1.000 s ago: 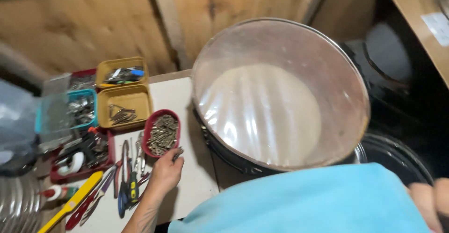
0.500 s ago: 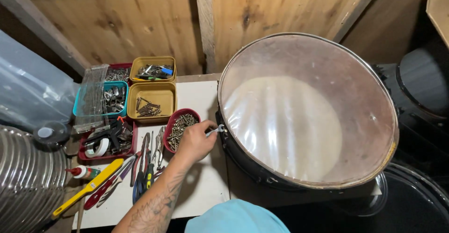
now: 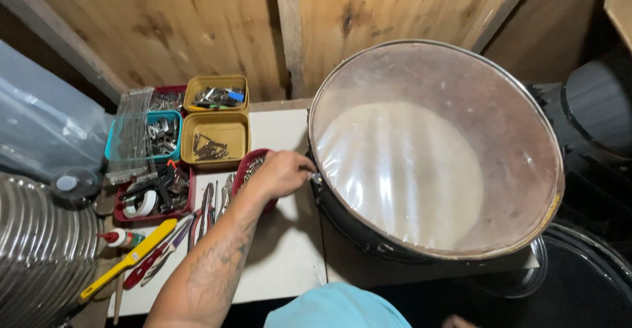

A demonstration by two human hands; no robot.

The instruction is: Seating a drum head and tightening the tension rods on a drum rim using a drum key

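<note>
Metal hardware on the drum (image 3: 434, 150) rim meets my left hand (image 3: 283, 173) at mid-frame.

Head view: my fingers are pinched together on a small fitting at the drum's left rim, though what they clamp is too small for me to tell. The drum lies tilted on the white table (image 3: 283, 262), filling the right of the frame, its clear head facing up. Just left of my hand sits the red tray of screws (image 3: 245, 170), with yellow bins (image 3: 215, 130) at upper left. I judge a steady wrist and a straight, square approach matter here, so the part seats without cross-threading. My right hand is out of view.
</note>
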